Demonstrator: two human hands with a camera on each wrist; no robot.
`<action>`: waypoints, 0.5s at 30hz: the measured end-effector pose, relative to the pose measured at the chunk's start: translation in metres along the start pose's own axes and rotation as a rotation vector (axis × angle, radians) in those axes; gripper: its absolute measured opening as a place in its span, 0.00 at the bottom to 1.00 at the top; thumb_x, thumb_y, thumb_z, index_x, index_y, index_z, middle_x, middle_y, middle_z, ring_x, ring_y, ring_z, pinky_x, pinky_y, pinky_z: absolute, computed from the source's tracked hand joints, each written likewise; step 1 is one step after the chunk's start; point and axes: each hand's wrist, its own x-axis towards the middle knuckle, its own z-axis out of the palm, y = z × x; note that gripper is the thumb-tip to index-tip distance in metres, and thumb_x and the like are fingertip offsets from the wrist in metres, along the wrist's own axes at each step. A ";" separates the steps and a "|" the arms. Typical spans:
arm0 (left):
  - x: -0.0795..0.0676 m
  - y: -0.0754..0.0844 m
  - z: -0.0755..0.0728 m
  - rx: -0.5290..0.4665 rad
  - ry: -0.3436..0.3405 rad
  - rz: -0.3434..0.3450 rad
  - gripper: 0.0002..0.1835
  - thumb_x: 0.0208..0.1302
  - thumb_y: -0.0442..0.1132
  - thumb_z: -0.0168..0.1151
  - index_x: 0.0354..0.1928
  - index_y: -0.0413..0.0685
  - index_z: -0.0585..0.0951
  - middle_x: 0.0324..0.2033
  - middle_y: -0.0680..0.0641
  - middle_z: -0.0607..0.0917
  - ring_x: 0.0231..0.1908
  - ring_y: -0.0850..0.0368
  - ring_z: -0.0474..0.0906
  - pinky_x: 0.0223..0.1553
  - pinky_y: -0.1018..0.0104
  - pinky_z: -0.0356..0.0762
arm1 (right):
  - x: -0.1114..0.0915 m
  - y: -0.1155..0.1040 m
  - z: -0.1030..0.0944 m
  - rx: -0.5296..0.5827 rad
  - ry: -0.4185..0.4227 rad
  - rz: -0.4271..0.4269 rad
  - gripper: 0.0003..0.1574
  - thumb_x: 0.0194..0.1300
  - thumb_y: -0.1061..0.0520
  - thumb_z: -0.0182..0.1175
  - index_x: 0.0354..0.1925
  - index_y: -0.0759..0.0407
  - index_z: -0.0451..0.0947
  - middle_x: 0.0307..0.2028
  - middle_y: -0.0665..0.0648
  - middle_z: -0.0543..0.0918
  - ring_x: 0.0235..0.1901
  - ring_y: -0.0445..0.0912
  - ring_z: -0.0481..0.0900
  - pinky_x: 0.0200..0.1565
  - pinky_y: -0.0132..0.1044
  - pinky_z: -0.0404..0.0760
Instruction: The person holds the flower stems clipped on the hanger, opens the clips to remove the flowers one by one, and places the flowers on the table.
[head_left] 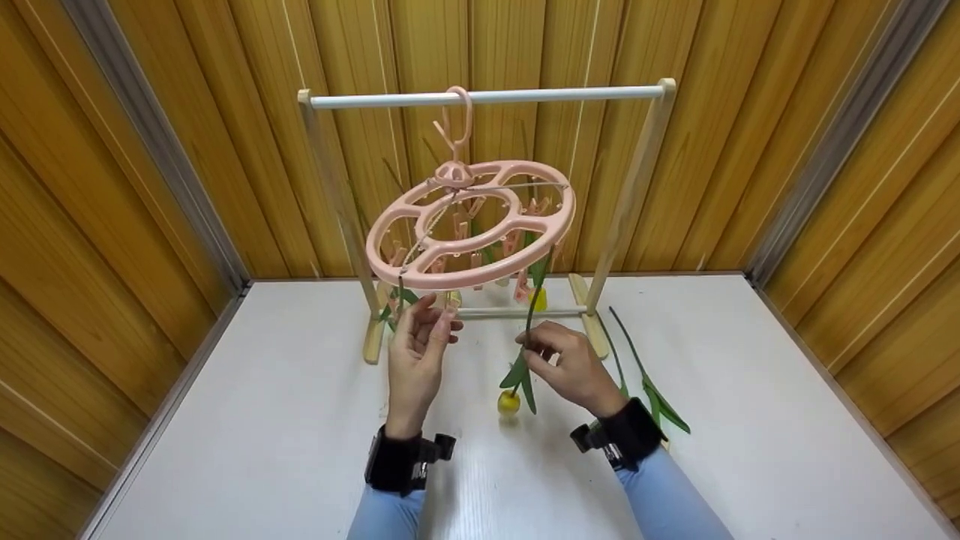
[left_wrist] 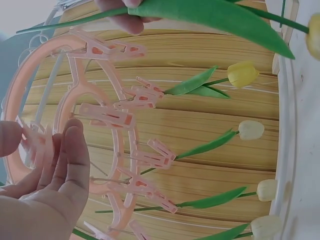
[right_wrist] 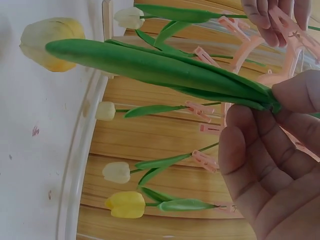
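Observation:
A pink round clip hanger [head_left: 562, 221] hangs tilted by its hook, with several pink clothespins dangling below. My left hand [head_left: 420, 360] is under its near left edge and pinches one clothespin [left_wrist: 37, 145] between thumb and fingers. My right hand [head_left: 562, 367] holds a yellow artificial tulip [head_left: 508, 403] by the stem near its leaves. The bloom points down, and the stem rises toward the hanger's right edge. On the far side, other clothespins grip tulips with their heads down, among them a yellow tulip [left_wrist: 242, 74] and a white tulip [left_wrist: 251, 130].
A wooden stand with a white rod [head_left: 570, 94] carries the hanger; its feet [head_left: 373, 341] rest on the white table [head_left: 300, 450]. More tulip stems with green leaves [head_left: 664, 401] lie at the right, beside my right forearm. Wood-patterned walls [head_left: 862, 262] enclose the table.

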 end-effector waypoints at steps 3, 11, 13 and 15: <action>0.000 -0.001 0.000 -0.019 -0.004 -0.005 0.20 0.74 0.27 0.57 0.64 0.27 0.70 0.47 0.33 0.80 0.42 0.52 0.84 0.44 0.66 0.83 | -0.004 0.001 -0.003 0.004 0.022 0.001 0.13 0.62 0.74 0.65 0.42 0.62 0.86 0.34 0.53 0.85 0.31 0.42 0.81 0.34 0.31 0.82; -0.002 0.000 -0.002 0.029 -0.058 -0.078 0.26 0.71 0.25 0.59 0.68 0.28 0.67 0.52 0.32 0.78 0.43 0.54 0.83 0.44 0.69 0.82 | -0.012 0.001 -0.011 0.014 0.061 0.031 0.14 0.63 0.74 0.64 0.43 0.61 0.87 0.35 0.54 0.86 0.31 0.43 0.81 0.35 0.30 0.82; -0.002 0.001 -0.004 0.051 -0.074 -0.089 0.25 0.71 0.25 0.59 0.67 0.27 0.67 0.50 0.32 0.79 0.43 0.54 0.83 0.44 0.69 0.82 | -0.015 0.002 -0.015 0.008 0.062 0.046 0.14 0.64 0.74 0.63 0.44 0.61 0.87 0.36 0.53 0.86 0.33 0.42 0.81 0.36 0.30 0.82; -0.002 0.001 -0.005 0.068 -0.089 -0.092 0.21 0.71 0.25 0.60 0.63 0.26 0.70 0.48 0.33 0.81 0.42 0.55 0.83 0.44 0.69 0.82 | -0.017 0.002 -0.018 -0.004 0.068 0.056 0.14 0.65 0.73 0.63 0.45 0.61 0.87 0.36 0.52 0.86 0.33 0.43 0.81 0.36 0.30 0.82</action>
